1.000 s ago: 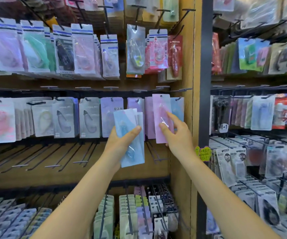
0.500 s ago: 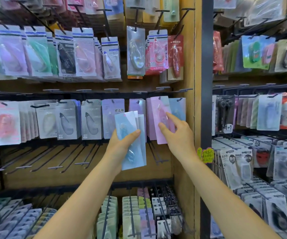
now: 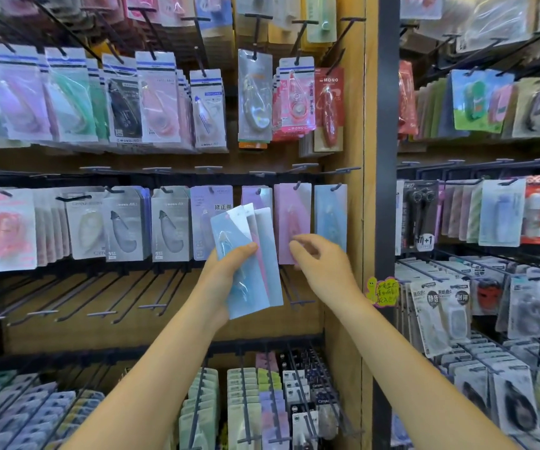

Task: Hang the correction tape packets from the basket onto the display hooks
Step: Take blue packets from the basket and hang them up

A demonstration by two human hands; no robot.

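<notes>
Across the wooden display wall [image 3: 343, 157], three pastel packets hang side by side on the middle hooks: purple [image 3: 255, 196], pink [image 3: 293, 222], blue [image 3: 330, 212]. Before them, the left hand [image 3: 226, 280] grips a fan of about four correction tape packets [image 3: 246, 254], thumb across the front blue one. The right hand [image 3: 324, 267], loosely curled and holding nothing, hovers at the pink packet's lower edge.

A wooden display panel [image 3: 164, 326] carries rows of black hooks [image 3: 106, 303]. Along the middle row hang grey packets [image 3: 124, 222], a lilac packet [image 3: 208, 219], a pink packet [image 3: 293, 219] and a pale blue packet [image 3: 330, 212] at the right end. The row beneath stands mostly bare, its hooks jutting out. A lower row holds green packets [image 3: 242, 401] packed close together
</notes>
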